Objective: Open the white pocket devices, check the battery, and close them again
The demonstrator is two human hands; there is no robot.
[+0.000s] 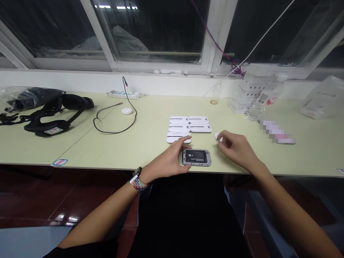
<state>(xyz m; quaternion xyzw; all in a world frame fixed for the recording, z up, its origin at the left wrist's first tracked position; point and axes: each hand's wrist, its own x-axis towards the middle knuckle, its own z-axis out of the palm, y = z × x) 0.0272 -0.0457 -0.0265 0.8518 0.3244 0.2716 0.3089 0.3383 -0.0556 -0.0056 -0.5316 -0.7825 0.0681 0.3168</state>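
Observation:
Near the table's front edge lies a pocket-sized grey device (pixel 208 161), its back off and a black battery (pixel 196 156) marked 3000mAh exposed inside. My left hand (pixel 172 156) is closed around its left end, thumb on the near edge and fingers at the far edge. To the right, my right hand (pixel 234 146) pinches a thin white piece (pixel 217 136), mostly hidden by the fingers. Just beyond the device, several white rounded panels (pixel 200 128) with black lines lie in rows. The left fingertips overlap the nearest white panel (pixel 176 137) in view.
A black cable (pixel 113 133) curls around a white oval object (pixel 127 111), with a power strip (pixel 125 94) behind. Black headgear (pixel 53 122) lies at left. White boxes (pixel 245 95), a clear bottle (pixel 255 111) and a plastic bag (pixel 322 100) stand at right.

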